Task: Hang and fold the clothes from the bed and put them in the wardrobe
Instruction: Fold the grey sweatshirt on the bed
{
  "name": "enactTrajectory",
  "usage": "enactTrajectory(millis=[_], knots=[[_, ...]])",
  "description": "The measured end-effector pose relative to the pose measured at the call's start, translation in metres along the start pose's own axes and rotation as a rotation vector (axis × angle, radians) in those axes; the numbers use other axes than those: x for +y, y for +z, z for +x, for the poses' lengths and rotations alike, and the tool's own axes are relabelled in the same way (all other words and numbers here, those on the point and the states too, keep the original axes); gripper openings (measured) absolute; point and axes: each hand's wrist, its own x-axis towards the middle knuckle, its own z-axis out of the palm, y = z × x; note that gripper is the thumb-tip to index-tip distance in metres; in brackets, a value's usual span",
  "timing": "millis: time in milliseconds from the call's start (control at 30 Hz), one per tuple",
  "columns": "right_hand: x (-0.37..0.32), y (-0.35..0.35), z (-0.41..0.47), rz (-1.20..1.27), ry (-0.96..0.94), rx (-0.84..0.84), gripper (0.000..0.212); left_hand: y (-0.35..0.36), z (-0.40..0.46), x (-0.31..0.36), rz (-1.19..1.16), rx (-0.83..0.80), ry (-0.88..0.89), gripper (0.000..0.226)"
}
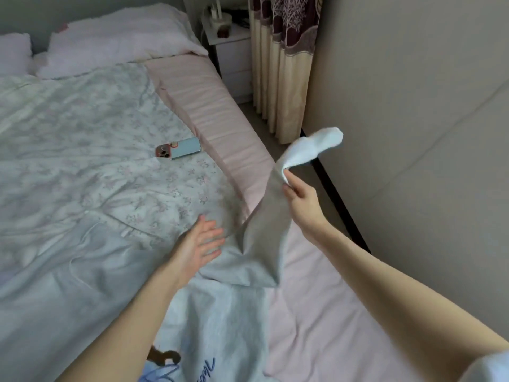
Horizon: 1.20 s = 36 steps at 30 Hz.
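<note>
A pale grey-white garment (237,312) with a blue print near its lower edge lies on the bed (316,326) in front of me. My right hand (301,197) pinches one end of it and lifts it above the bed's right edge, the tip flopping over to the right. My left hand (201,241) hovers flat with spread fingers just left of the raised fold, close to the cloth. I cannot tell if it touches.
A phone (177,152) lies on the floral duvet (82,161). Pillows (118,40) sit at the head of the bed. A white nightstand (234,59) and a curtain (283,64) stand beyond. A pale flat wall-like surface (413,106) runs close along the right side.
</note>
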Motion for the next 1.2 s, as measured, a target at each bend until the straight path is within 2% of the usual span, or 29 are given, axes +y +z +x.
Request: enactTrajectory(millis=[100, 200, 267, 300, 367, 400, 500, 600, 733, 800, 900, 967, 1100, 1200], knots=[[-0.008, 0.042, -0.050, -0.223, -0.249, -0.236, 0.033, -0.045, -0.044, 0.021, -0.456, 0.068, -0.017, 0.064], [0.017, 0.072, -0.106, -0.435, -0.438, -0.551, 0.041, -0.100, -0.094, 0.011, -0.629, 0.120, -0.026, 0.082], [0.040, 0.083, -0.141, -0.545, -0.560, -0.743, 0.049, -0.129, -0.128, -0.012, -0.561, 0.182, -0.086, 0.087], [0.052, 0.086, -0.156, -0.611, -0.575, -0.821, 0.052, -0.138, -0.143, -0.026, -0.477, 0.216, -0.140, 0.082], [0.073, 0.088, -0.180, -0.752, -0.589, -0.895, 0.053, -0.150, -0.159, -0.060, -0.304, 0.218, -0.232, 0.056], [0.082, 0.089, -0.189, -0.788, -0.574, -0.899, 0.053, -0.154, -0.164, -0.076, -0.211, 0.206, -0.259, 0.044], [0.096, 0.090, -0.206, -0.883, -0.604, -0.802, 0.046, -0.159, -0.170, -0.109, -0.038, 0.253, -0.240, 0.035], [0.101, 0.089, -0.213, -1.122, -0.620, -0.632, 0.039, -0.159, -0.185, -0.122, -0.113, 0.271, -0.141, 0.022], [0.095, 0.097, -0.228, -1.329, -0.423, -0.547, 0.039, -0.185, -0.218, -0.142, -0.141, 0.263, -0.086, 0.028], [0.090, 0.107, -0.246, -1.297, -0.473, -0.470, 0.034, -0.208, -0.239, -0.160, -0.121, 0.257, -0.101, 0.027], [0.077, 0.122, -0.283, -1.198, -0.670, -0.382, 0.032, -0.234, -0.269, -0.187, -0.022, 0.297, -0.123, 0.025], [0.072, 0.134, -0.314, -1.164, -0.752, -0.419, 0.038, -0.250, -0.292, -0.207, 0.052, 0.357, -0.176, 0.022], [0.077, 0.151, -0.368, -1.083, -0.817, -0.441, 0.036, -0.270, -0.337, -0.234, 0.177, 0.476, -0.249, 0.005], [0.088, 0.152, -0.401, -1.080, -0.792, -0.578, 0.034, -0.283, -0.355, -0.255, 0.346, 0.485, -0.240, 0.032]])
